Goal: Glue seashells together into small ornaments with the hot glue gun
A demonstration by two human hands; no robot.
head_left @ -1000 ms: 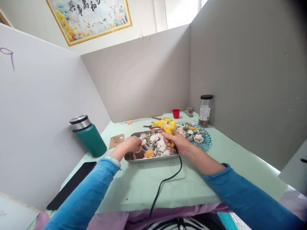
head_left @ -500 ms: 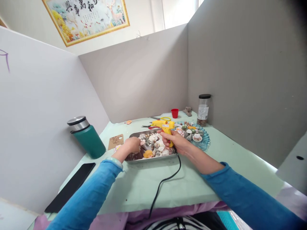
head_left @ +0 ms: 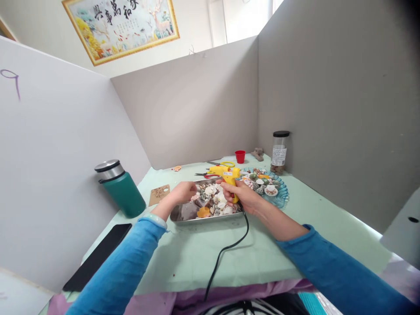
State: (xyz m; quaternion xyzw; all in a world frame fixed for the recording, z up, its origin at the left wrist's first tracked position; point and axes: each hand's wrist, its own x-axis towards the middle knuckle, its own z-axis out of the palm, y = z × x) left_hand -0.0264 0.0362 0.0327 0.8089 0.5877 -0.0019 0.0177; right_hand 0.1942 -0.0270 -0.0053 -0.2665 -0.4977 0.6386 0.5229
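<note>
Glue gun, just below centre of frame: right hand with fingers clamped round its handle. Shells, in tray, lower centre. Left hand, over tray's left part: fingers curled, hold cannot be told.

Free tablecloth before the tray, but for the black cord

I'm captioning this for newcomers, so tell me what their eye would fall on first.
First comes the yellow glue gun, held in the right hand by the right end of a metal tray of shells. Then the green bottle on the left of the table and the framed picture above the back partition stand out.
</note>
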